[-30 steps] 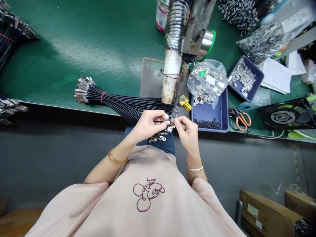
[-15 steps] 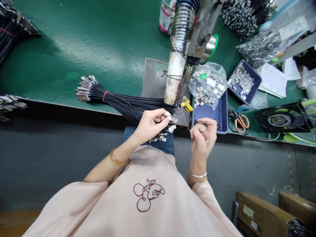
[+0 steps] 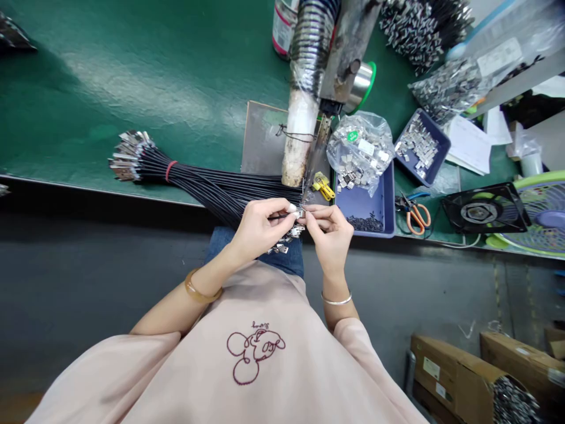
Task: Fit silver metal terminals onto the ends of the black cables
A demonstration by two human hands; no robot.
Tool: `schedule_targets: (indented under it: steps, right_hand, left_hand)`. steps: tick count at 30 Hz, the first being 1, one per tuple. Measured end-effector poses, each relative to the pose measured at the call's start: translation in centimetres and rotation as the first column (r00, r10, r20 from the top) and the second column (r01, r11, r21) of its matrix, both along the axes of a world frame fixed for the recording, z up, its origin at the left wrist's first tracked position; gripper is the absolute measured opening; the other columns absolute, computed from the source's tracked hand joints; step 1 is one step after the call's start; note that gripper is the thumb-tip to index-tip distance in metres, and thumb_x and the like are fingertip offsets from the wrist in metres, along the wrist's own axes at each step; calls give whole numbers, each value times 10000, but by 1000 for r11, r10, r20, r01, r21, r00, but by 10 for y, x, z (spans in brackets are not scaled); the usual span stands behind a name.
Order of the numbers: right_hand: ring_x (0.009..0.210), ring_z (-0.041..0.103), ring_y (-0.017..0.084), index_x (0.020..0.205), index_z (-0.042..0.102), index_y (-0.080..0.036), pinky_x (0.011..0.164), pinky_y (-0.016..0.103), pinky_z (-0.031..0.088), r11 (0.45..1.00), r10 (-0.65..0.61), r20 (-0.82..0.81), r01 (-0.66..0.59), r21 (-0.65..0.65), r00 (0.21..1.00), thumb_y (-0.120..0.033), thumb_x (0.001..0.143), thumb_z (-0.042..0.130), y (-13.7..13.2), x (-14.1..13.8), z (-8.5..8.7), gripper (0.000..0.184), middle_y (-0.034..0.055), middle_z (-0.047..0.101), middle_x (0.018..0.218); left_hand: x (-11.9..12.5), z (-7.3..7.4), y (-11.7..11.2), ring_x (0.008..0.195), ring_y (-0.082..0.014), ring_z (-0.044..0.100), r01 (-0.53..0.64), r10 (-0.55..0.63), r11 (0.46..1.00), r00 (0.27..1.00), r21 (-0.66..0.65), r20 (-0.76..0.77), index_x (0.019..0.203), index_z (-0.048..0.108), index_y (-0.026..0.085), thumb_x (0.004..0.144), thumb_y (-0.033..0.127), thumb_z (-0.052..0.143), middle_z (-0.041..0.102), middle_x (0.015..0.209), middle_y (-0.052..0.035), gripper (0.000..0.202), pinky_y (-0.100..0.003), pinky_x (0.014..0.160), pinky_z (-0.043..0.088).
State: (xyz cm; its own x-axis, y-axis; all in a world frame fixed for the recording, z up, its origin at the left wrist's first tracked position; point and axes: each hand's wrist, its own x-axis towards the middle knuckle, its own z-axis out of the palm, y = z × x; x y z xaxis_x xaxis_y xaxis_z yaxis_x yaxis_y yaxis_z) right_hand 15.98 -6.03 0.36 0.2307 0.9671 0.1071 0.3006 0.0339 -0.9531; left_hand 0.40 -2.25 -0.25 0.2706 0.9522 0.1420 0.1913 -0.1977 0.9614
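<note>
Green desk (image 3: pixel 132 76) fills the upper part of the head view, cut off at the left and top; two hands meet at the centre of the frame. The left hand (image 3: pixel 263 228) is clamped on one black cable (image 3: pixel 278 218), mostly covered by its fingers; one tiny metal piece (image 3: pixel 301 213) shows at the fingertips, its shape too small to make out. The right hand (image 3: pixel 331 232) has its fingertips beside that piece; whether they are clamped on anything, I cannot tell. One bundle of black cables (image 3: pixel 220 184), left of centre, has one red band (image 3: pixel 170 171); its cables overlap too much to count; metal connectors (image 3: pixel 285 240) below the hands are partly hidden. Right of centre sit two blue trays (image 3: pixel 362 206), the larger partly covered by one clear bag (image 3: pixel 364 141); one yellow tool (image 3: pixel 323 186) lies nearby; one can (image 3: pixel 282 28) is cut off at the top.
</note>
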Motion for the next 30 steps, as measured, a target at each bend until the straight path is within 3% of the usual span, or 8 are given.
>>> schedule_targets:
  steps: [6, 12, 18, 24, 30]
  right_hand:
    - [878, 747, 165, 776, 610, -231, 776, 307, 637, 991, 11, 237, -42, 124, 971, -248, 879, 635, 3, 2, 4, 107, 34, 776, 994]
    - [839, 749, 159, 772, 599, -223, 772, 317, 637, 994, 50, 147, -64, 86, 988, -207, 855, 641, 9, 6, 4, 94, 27, 774, 999]
    - [825, 742, 143, 769, 615, -221, 756, 283, 633, 990, 51, 157, -70, 121, 986, -191, 848, 662, 15, 6, 6, 97, 13, 767, 966]
    - [760, 731, 127, 776, 639, -219, 716, 264, 643, 987, 66, 188, -91, 131, 980, -208, 864, 662, 18, 7, 10, 92, -4, 750, 896]
    - [757, 735, 116, 758, 598, -217, 679, 230, 637, 980, 99, 195, -130, 152, 976, -129, 853, 641, 11, 8, 7, 137, -5, 736, 918]
  left_hand:
    - [5, 4, 1, 658, -107, 590, 18, -6, 991, 996, -131, 91, 777, 667, 135, 835, 240, 625, 654, 726, -12, 127, -168, 592, 488]
    - [9, 6, 4, 657, -102, 585, -16, 34, 986, 994, -167, 106, 766, 648, 135, 826, 235, 622, 623, 687, -1, 120, -171, 611, 483]
    - [12, 6, 6, 644, -96, 570, -64, 85, 983, 990, -173, 113, 769, 655, 136, 825, 231, 628, 610, 680, 4, 114, -173, 608, 476]
    - [12, 8, 7, 645, -93, 571, -57, 78, 985, 989, -160, 128, 770, 660, 140, 821, 213, 630, 619, 688, 9, 94, -169, 611, 474]
    - [9, 4, 8, 613, -99, 566, 2, 18, 982, 994, -187, 106, 758, 636, 139, 839, 216, 623, 609, 667, 5, 112, -199, 611, 458]
